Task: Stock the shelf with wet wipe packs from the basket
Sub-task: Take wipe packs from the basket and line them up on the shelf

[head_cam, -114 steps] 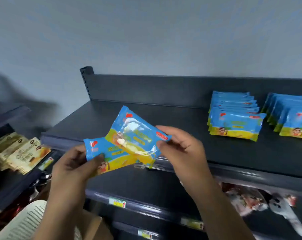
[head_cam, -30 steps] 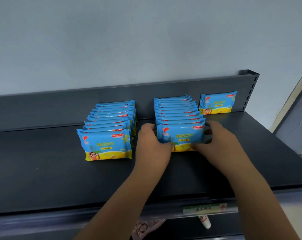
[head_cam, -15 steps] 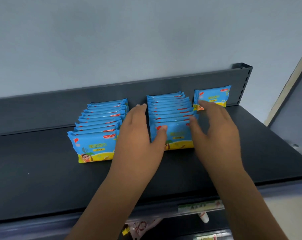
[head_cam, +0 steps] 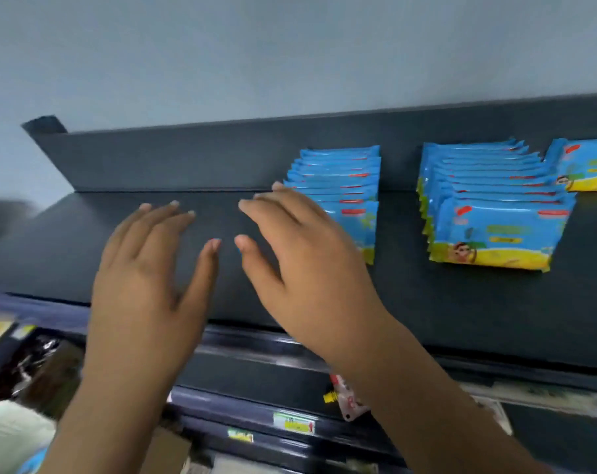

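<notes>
Both hands have come off the packs. The left hand (head_cam: pixel 146 268) and right hand (head_cam: pixel 303 268) now hover over the bare left part of the shelf (head_cam: pixel 85 241). Each grip is apart, with the fingers spread and nothing in them. Half a second ago they flanked the second row (head_cam: pixel 492 217), squaring it up. Now that row stands alone, and the hands have moved left past the first row (head_cam: pixel 341 165). The right hand overlaps that row's front pack, though I cannot tell whether it touches. A lone pack (head_cam: pixel 589 165) leans at the back wall on the far right.

A few seconds back each hand held a pack, and I'd judge those two are now in the rows. The view has also swung left, so the shelf's left end shows and its right end is out of view. The pale blur low on the left may be the basket (head_cam: pixel 6 436). The empty hands are probably heading there for more packs, as plenty of shelf is still unfilled.
</notes>
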